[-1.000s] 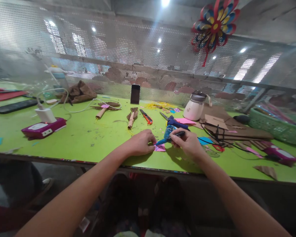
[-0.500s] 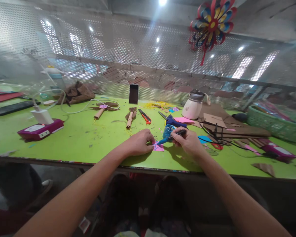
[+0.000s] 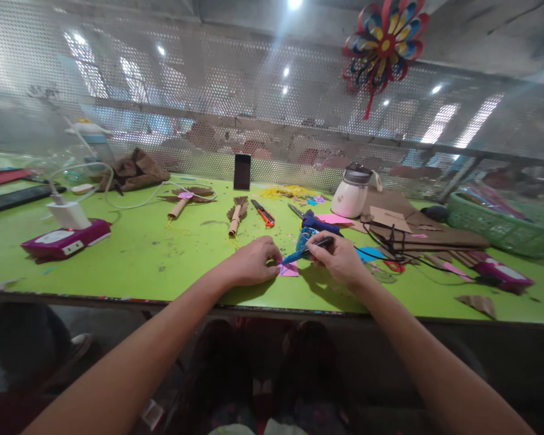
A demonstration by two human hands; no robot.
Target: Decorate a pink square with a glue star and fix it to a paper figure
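My right hand point(image 3: 333, 257) is closed around a blue and black pen point(image 3: 306, 249), whose tip rests on a small pink paper point(image 3: 290, 271) with drawn lines on it. At the left edge of that paper, the bent fingers of my left hand point(image 3: 256, 261) hold it against the table. Just behind the pen stands a roll of blue tape point(image 3: 304, 237), partly hidden by my right hand. Dark-blue-handled scissors point(image 3: 317, 223) lie behind the tape. Farther back is an orange and black box cutter point(image 3: 265, 216), beside a rolled brown paper piece point(image 3: 238, 217).
A phone point(image 3: 242, 171) stands upright at the back. Right of centre are a white jug point(image 3: 350, 194), brown cardboard point(image 3: 444, 232), black cords and a green basket point(image 3: 503, 226). A purple power strip point(image 3: 68, 238) with a white cable lies left. The green table's front edge point(image 3: 185, 304) runs before me.
The pen tip has shifted slightly left over the pink paper. My left hand stays on the paper's edge. The whole view has turned a little, so everything sits slightly farther left.
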